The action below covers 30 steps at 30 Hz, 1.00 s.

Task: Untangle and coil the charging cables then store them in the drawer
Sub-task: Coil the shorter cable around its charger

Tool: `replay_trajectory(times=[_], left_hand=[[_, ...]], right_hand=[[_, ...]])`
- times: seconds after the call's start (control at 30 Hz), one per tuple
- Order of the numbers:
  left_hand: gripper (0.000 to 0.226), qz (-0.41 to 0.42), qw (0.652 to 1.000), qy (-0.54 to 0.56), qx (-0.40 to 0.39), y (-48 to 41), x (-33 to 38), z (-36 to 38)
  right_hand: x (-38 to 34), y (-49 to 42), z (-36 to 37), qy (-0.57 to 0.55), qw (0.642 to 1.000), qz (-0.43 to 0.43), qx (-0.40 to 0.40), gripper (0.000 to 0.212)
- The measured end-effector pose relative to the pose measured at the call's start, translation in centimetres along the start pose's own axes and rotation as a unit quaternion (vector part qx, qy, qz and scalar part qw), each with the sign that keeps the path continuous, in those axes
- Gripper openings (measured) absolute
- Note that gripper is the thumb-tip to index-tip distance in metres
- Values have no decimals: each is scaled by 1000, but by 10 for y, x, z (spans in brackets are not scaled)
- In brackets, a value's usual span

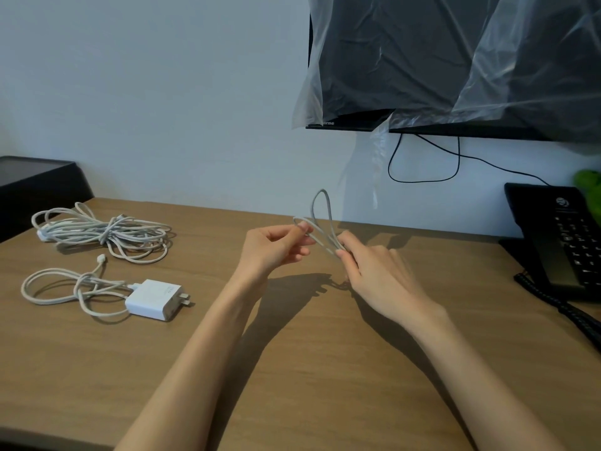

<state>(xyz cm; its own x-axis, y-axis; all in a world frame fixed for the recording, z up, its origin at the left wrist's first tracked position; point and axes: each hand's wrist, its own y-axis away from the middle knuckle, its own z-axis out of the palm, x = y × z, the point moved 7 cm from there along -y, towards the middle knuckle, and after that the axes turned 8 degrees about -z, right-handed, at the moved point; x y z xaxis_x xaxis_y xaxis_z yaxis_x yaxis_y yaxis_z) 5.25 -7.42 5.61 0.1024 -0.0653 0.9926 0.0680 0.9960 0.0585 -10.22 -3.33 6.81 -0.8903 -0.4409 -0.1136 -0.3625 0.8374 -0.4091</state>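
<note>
Pinching one looped cable (324, 191), left hand (273, 249) and right hand (377, 271) hold narrow grips. Tangled cables (104, 232) lie leftward.

We've got the left hand (273, 249) and right hand (380, 275) over mid-desk (292, 369), a looped cable (322, 216) held between them. At ten o'clock lies the cable bundle (104, 232); nearer us, at nine, the charger (154, 299), its cord (65, 288) to its left. The telephone (559, 236) sits at three, the screen (422, 60) hangs behind at one
</note>
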Motion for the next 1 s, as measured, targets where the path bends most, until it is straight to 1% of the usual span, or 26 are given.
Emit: replay_trajectory(times=[0.07,0.13,0.3,0.4,0.47,0.53,0.57,0.6,0.63,0.7,0.73,0.8,0.87,0.93,1.0], left_hand=[[18,20,999,13,22,0,3,-5],[17,26,999,17,23,1,5,-5],[19,26,999,22,38,0,5,-8],[19,29,998,28,42,-2,5,-10],[19,36,998,41,31,-1,7,-8],[18,51,996,67,9,0,10,-6],[18,59,995,77,-5,0,11,-5],[20,64,995,80,-18,-1,12,-3],[23,65,995,75,-27,-2,11,-3],[28,53,997,46,-43,-4,6,1],[31,44,997,18,-61,-6,3,4],[39,35,991,-74,-107,-5,-5,16],[45,42,973,-167,-152,-2,-13,29],[45,54,955,-222,-188,3,-17,41],[44,61,940,-250,-223,9,-19,50]], right_hand=[[0,1,1,23,1000,-8,-4,17],[0,2,1,26,1000,-11,-4,18],[-8,2,-1,5,999,-44,1,24],[-12,2,0,-7,998,-56,2,21],[-5,-1,-1,-41,998,-36,11,17],[6,-2,-6,-127,991,-5,36,19],[11,-4,-10,-181,982,9,55,22],[16,-4,-14,-246,966,28,71,24],[20,-4,-18,-321,942,50,88,25],[28,-4,-26,-458,876,84,127,23],[30,-3,-32,-505,846,92,146,21],[33,-1,-41,-576,791,98,178,19],[36,0,-45,-648,727,103,204,19],[37,0,-46,-710,661,107,218,18],[38,0,-48,-754,607,107,227,17]])
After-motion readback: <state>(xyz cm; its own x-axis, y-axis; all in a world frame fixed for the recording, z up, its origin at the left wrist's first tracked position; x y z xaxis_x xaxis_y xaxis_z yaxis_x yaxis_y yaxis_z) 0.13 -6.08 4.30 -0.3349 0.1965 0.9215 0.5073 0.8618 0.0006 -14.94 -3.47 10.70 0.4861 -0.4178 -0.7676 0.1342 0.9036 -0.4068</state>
